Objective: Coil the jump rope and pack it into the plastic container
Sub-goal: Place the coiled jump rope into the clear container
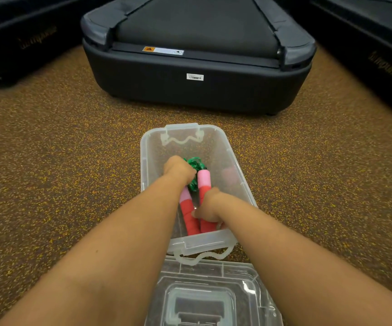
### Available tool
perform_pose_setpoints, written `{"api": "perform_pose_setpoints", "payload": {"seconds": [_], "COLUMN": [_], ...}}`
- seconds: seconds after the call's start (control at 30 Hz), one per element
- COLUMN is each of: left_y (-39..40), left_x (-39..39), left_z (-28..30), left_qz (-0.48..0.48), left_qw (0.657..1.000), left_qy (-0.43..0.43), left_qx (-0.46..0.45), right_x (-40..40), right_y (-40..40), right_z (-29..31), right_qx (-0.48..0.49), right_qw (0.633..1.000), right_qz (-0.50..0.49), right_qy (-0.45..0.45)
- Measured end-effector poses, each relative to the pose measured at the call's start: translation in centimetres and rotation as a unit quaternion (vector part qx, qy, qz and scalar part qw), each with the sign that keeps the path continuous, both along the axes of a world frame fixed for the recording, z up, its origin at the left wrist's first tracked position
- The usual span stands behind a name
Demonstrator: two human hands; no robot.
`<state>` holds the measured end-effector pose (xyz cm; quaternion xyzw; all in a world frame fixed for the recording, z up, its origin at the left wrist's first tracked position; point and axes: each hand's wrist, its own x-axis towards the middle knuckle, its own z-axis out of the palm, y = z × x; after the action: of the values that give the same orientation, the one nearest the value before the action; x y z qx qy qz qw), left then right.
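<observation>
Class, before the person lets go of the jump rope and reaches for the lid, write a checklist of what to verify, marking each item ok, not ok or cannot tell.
1. Green rope bundled, not trailing over the rim: ok.
2. Both red-and-pink handles inside the clear plastic container: ok.
3. Handles lying flat on the bottom: cannot tell; the hands cover them.
4. Left hand and right hand clear of the container: not ok, both are inside it.
5. Lid within reach, on the floor just in front of the container: ok.
6. Container latches open: ok.
</observation>
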<state>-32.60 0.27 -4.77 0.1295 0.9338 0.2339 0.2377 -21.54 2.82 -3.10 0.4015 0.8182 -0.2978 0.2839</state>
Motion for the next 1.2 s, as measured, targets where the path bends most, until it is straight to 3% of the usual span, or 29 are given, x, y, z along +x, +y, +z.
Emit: {"api": "perform_pose_setpoints", "payload": {"seconds": [0.1,0.3,0.4,0.6,0.73,0.9,1.03,1.2], "left_y": [-0.3,-1.2,-1.7,-1.5,-1.1,-1.5,-1.8,-1.9], "left_x": [0.4,1.3,2.5,3.1,3.1,3.0,2.8,3.5], "left_z": [0.5,0.9,1.0,-0.9,-0.9,-0.5,0.4,2.4], "left_qz": [-0.012,-0.091,-0.150,-0.119,-0.099,-0.152,-0.167,-0.168], "left_qw": [0.999,0.986,0.978,0.982,0.989,0.976,0.970,0.968], "left_qy": [0.019,0.045,0.008,0.068,0.038,0.047,0.044,0.056], "left_qx": [-0.023,-0.131,-0.145,-0.133,-0.102,-0.150,-0.170,-0.176], "right_x": [0.2,0.1,0.6,0.2,0.3,0.2,1.1,2.9], "right_y": [0.1,-0.3,-0.5,-0.8,-0.5,-0.3,-0.3,-0.1], "right_z": [0.0,0.4,0.2,0.3,0.2,-0.6,0.9,4.0], "right_qx": [0.035,0.074,0.057,0.051,0.037,0.050,0.095,0.157], "right_qw": [0.998,0.996,0.994,0.978,0.975,0.974,0.975,0.945], "right_qz": [0.011,0.044,0.087,0.195,0.212,0.214,0.188,0.182], "right_qy": [0.047,-0.008,0.031,-0.047,-0.049,-0.046,0.073,0.220]}}
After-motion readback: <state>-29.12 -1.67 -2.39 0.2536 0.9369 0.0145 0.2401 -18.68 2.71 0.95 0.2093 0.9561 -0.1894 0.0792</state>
